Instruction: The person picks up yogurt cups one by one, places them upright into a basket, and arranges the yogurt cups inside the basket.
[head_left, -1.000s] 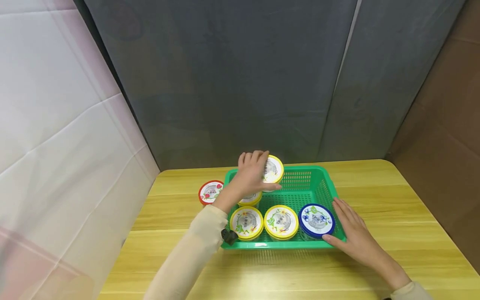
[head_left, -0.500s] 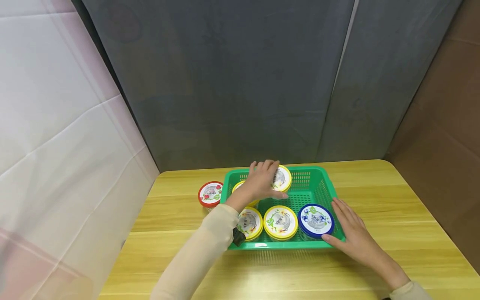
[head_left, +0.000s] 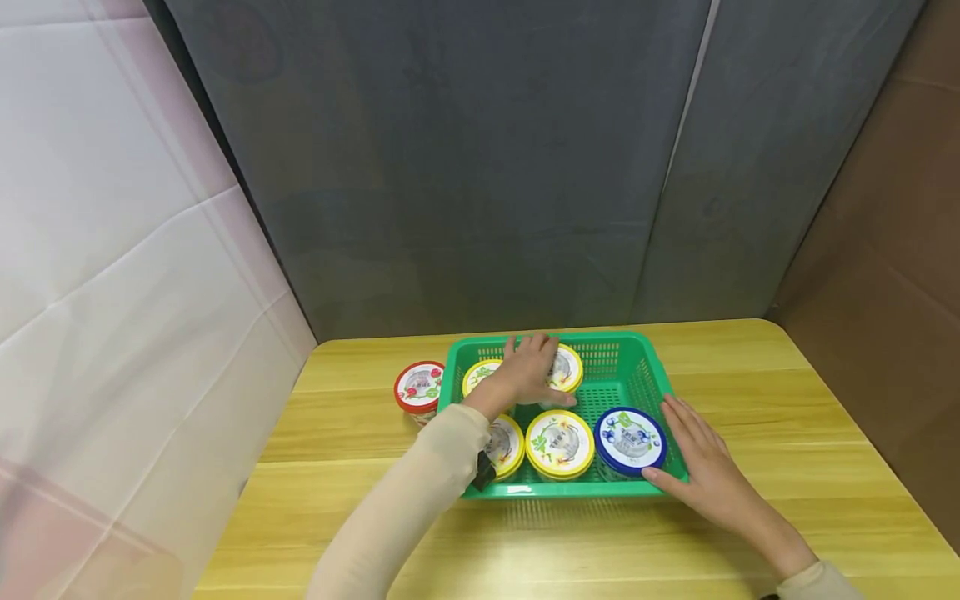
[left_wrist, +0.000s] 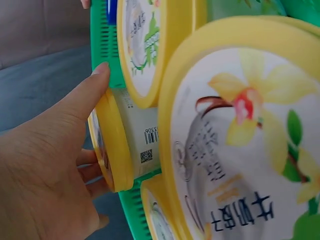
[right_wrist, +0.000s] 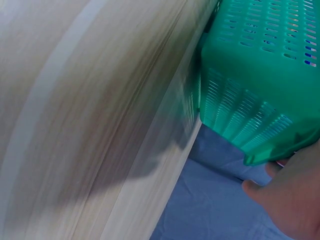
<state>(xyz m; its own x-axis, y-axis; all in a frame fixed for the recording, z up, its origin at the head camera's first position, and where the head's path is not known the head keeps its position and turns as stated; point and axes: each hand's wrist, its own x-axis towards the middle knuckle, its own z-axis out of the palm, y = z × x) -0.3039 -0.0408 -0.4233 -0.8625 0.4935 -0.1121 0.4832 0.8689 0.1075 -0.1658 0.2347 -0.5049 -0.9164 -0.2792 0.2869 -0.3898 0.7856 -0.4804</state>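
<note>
In the head view, my left hand [head_left: 525, 379] grips a round yellow-lidded tub [head_left: 567, 368] in the back row of the green basket [head_left: 600, 490]. The left wrist view shows the thumb on one side of this tub's lid [left_wrist: 120, 142] and the fingers on the other, partly hidden. My right hand [head_left: 705, 462] rests against the basket's front right corner, fingers straight along the side, thumb at the front rim beside a blue-lidded tub [head_left: 630, 442]. Two more yellow-lidded tubs, one in the middle [head_left: 560, 446] and one partly behind my left wrist [head_left: 508, 447], stand in front.
Another yellow-lidded tub [head_left: 480, 375] stands at the basket's back left. A red-lidded tub [head_left: 420, 386] is on the wooden table [head_left: 337, 433], just outside the left side. Grey cloth [head_left: 480, 167] hangs behind the table.
My left hand has moved right and lowered the yellow-lidded tub from above the back rim into the back row. My right hand has stayed at the corner.
</note>
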